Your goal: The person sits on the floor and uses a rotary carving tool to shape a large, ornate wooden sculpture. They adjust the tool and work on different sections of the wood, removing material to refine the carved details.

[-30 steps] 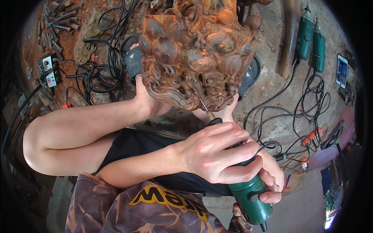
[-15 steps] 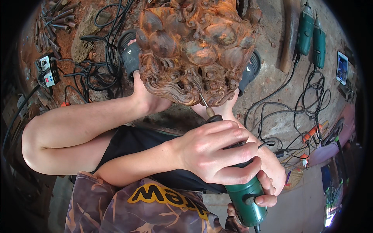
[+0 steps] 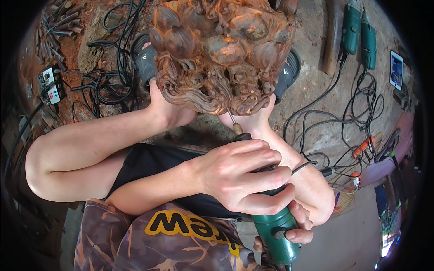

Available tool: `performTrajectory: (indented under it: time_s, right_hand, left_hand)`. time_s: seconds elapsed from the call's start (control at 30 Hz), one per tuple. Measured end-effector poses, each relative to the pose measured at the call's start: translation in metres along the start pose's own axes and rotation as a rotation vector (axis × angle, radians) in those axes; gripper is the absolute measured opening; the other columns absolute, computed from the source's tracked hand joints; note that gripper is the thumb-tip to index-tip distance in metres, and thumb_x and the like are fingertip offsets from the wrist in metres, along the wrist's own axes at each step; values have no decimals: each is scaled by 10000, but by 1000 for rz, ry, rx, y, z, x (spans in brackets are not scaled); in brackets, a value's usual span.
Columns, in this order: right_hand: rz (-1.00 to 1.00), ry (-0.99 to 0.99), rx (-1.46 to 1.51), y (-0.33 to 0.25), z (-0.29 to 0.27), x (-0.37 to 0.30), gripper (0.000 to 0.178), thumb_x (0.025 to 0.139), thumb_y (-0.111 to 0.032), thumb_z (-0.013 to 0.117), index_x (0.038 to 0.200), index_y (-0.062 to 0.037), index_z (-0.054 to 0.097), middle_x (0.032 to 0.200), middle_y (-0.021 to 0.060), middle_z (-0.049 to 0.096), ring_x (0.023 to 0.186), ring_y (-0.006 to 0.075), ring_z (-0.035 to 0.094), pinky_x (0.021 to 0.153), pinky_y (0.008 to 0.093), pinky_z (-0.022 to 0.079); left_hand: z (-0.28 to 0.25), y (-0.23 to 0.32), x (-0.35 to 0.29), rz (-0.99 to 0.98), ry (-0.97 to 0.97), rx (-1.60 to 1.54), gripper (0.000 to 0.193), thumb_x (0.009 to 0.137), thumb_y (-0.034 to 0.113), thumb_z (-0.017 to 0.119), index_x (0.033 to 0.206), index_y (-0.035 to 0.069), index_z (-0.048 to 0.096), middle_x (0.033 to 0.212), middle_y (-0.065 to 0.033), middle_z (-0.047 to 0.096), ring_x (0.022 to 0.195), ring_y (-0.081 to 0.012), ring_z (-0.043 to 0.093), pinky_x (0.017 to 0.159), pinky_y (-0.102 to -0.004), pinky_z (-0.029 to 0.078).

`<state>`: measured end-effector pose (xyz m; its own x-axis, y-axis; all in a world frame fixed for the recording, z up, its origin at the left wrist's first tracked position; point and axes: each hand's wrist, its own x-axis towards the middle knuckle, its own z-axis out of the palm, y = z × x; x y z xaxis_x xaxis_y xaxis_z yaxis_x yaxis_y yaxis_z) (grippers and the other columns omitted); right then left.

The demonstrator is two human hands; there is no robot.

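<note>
A reddish-brown wood carving (image 3: pixel 226 52), with rounded lobes and curling strands, stands between my feet at the top of the head view. My left hand (image 3: pixel 244 176) is shut around the dark front part of a green die grinder (image 3: pixel 276 239). Behind it, the fingers of my right hand (image 3: pixel 300 223) wrap the green body; its palm and forearm are largely hidden. From the tool's nose a thin metal bit (image 3: pixel 231 117) points up and left. Its tip meets the near lower edge of the carving, among the wavy strands.
Two more green grinders (image 3: pixel 351 29) lie at the upper right, with tangled black cords (image 3: pixel 357 113) below them. A phone (image 3: pixel 396 70) rests farther right. On the left are a control box (image 3: pixel 52 86), coiled black cable (image 3: pixel 113 86) and a heap of short rods (image 3: pixel 58 29).
The view has shifted slightly, so the surroundings sit higher and farther left. Both hands and the grinder have moved a little left, and the bit tip is nearer the carving's lower edge.
</note>
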<state>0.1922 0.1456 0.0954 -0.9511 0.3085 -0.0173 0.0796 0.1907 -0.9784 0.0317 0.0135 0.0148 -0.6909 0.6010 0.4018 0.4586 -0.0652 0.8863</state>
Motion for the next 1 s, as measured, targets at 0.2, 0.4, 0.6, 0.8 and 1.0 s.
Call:
performTrajectory:
  time_s: [0.2, 0.4, 0.6, 0.8, 1.0]
  right_hand:
    - [27, -48, 30, -1, -4, -4, 715, 596, -53, 1017, 1132, -204, 569, 1374, 249, 601, 1193, 512, 666, 953, 523, 635]
    - [34, -33, 26, -4, -4, -5, 705, 617, -53, 1008, 1144, -197, 563, 1376, 247, 592, 1191, 521, 663, 966, 547, 624]
    - [26, -12, 23, 1, 6, -9, 694, 638, -54, 998, 1157, -190, 557, 1378, 244, 583, 1189, 529, 660, 978, 571, 612]
    - [43, 5, 22, -7, 12, -16, 690, 655, -56, 991, 1171, -186, 551, 1382, 242, 574, 1186, 536, 659, 989, 588, 603]
    - [52, 17, 19, -14, 16, -22, 718, 653, -67, 996, 1196, -193, 543, 1401, 241, 564, 1183, 528, 663, 991, 575, 605]
  left_hand:
    - [-2, 3, -5, 4, -20, -16, 153, 744, 176, 781, 866, 102, 726, 958, -45, 644, 800, -211, 633, 649, -315, 529]
    - [4, -4, -5, 85, 27, 6, 248, 798, 216, 754, 1029, 126, 739, 904, -47, 660, 739, -205, 654, 569, -304, 540]
    - [-1, -7, -1, 45, 25, -38, 132, 747, 164, 790, 838, 107, 714, 925, -46, 618, 778, -220, 628, 645, -330, 533]
    - [-1, -7, -8, 100, 8, -18, 286, 763, 190, 790, 1038, 126, 742, 917, -47, 650, 734, -205, 644, 567, -303, 532]
    - [-2, -6, -13, 102, 0, -47, 296, 764, 183, 796, 1047, 114, 742, 918, -55, 644, 737, -207, 642, 564, -303, 532]
